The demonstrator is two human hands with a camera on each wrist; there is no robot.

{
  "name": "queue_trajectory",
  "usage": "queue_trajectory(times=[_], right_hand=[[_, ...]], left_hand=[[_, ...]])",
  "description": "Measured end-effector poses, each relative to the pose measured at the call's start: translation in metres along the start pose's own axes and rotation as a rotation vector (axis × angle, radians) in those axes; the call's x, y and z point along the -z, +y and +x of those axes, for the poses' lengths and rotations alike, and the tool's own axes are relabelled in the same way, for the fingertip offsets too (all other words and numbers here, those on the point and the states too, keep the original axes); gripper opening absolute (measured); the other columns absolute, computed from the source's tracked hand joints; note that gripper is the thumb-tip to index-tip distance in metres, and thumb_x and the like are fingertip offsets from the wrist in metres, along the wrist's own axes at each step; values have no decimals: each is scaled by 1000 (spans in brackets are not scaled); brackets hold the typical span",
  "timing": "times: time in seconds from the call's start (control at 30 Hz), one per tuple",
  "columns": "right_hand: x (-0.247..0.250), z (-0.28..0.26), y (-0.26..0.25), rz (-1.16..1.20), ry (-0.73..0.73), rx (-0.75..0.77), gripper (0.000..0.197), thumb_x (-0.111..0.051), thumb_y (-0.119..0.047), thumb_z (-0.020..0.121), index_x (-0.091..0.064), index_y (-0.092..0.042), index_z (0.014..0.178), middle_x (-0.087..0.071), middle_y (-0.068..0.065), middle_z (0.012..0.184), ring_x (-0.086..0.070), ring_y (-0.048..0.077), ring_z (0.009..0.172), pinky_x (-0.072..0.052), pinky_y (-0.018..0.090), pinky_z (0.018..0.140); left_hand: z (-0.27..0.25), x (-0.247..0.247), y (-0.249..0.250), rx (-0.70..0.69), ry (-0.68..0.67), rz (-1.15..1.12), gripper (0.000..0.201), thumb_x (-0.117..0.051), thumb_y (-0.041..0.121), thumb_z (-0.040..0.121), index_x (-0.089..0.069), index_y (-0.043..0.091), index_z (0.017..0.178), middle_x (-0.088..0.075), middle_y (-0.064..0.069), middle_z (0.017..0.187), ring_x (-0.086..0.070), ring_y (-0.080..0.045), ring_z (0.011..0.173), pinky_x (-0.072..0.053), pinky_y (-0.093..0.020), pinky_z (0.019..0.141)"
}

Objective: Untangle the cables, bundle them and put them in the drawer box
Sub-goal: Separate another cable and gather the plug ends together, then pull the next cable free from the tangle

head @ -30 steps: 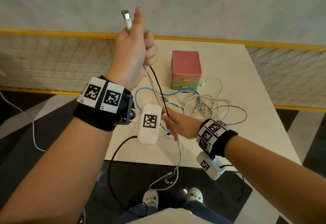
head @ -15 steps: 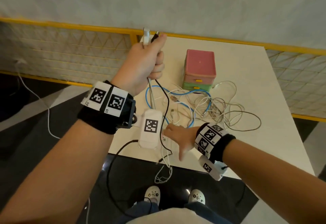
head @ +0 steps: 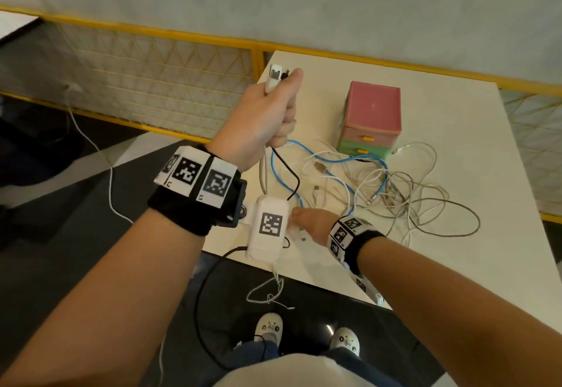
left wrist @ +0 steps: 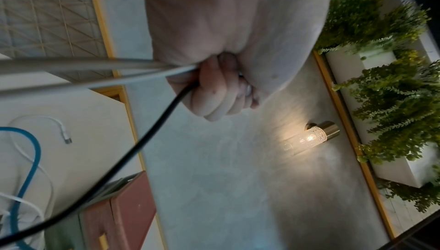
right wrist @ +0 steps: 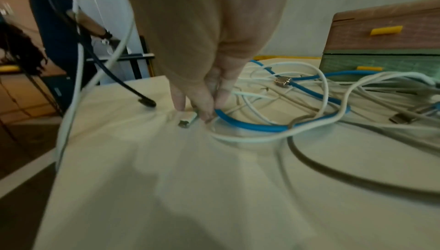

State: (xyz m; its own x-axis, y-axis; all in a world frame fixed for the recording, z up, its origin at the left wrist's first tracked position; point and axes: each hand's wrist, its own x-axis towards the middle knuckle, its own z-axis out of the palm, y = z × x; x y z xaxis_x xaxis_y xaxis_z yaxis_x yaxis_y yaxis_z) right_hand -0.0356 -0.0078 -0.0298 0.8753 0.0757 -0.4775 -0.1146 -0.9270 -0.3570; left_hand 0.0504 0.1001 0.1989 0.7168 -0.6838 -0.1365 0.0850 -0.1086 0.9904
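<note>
White table (head: 474, 155), grey wall; drawer box (head: 369, 118) beyond our right hand (head: 310, 223), drawers closed. Our left hand (head: 264, 112) grips the cables (head: 264, 170); right fingertips (right wrist: 204, 111) reach a plug, grip unclear.

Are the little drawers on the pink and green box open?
No, both drawers of the drawer box sit flush with its front in the head view, their yellow handles in line with the face.

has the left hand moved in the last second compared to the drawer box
Yes. The left hand, gripping white and black cables, has dropped: earlier its plug ends stood well above the drawer box top, now they sit about level with it, still left of the box.
</note>
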Motion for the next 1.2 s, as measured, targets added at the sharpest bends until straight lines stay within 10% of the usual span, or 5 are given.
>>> queue_trajectory(times=[0.2, 0.5, 0.63, 0.7, 1.2], right_hand=[[-5, 2, 10, -55, 130, 120, 27, -50, 1, 90, -60, -4, 115, -49, 14, 124, -53, 31, 110, -43, 40, 98], [70, -43, -2, 1142, 648, 33, 15, -45, -12, 99, -57, -16, 104, -59, 6, 79, -68, 24, 59, -57, 32, 57], [101, -81, -3, 1367, 854, 97, 16, -51, -10, 96, -46, -15, 110, -61, 11, 76, -66, 22, 53, -56, 32, 51], [109, -97, -3, 1416, 921, 115, 19, -53, -10, 94, -42, -13, 110, -63, 10, 75, -65, 23, 52, -56, 32, 51], [119, -130, 18, 1325, 948, 186, 13, -42, -7, 99, -55, -5, 99, -59, 9, 79, -69, 23, 67, -59, 30, 65]], left_hand=[[-2, 2, -3, -21, -9, -14, 49, -44, 36, 103, -23, 24, 60, -17, 4, 55, -14, -8, 41, -13, -18, 39], [13, -6, -19, -63, 51, 34, 56, -50, 35, 100, -25, 23, 52, -20, 7, 47, -14, -13, 45, -17, -21, 42], [28, -19, -33, -47, 36, 18, 46, -42, 42, 102, -65, 11, 76, -26, 5, 49, -19, -9, 42, -17, -22, 42], [32, -33, -38, -32, -90, 83, 44, -41, 44, 102, -70, 12, 101, -27, 4, 53, -21, -8, 42, -19, -22, 42], [51, -97, -23, -312, -308, 243, 40, -53, 31, 99, -66, -3, 84, -48, 9, 41, -42, -2, 34, -34, -12, 41]])
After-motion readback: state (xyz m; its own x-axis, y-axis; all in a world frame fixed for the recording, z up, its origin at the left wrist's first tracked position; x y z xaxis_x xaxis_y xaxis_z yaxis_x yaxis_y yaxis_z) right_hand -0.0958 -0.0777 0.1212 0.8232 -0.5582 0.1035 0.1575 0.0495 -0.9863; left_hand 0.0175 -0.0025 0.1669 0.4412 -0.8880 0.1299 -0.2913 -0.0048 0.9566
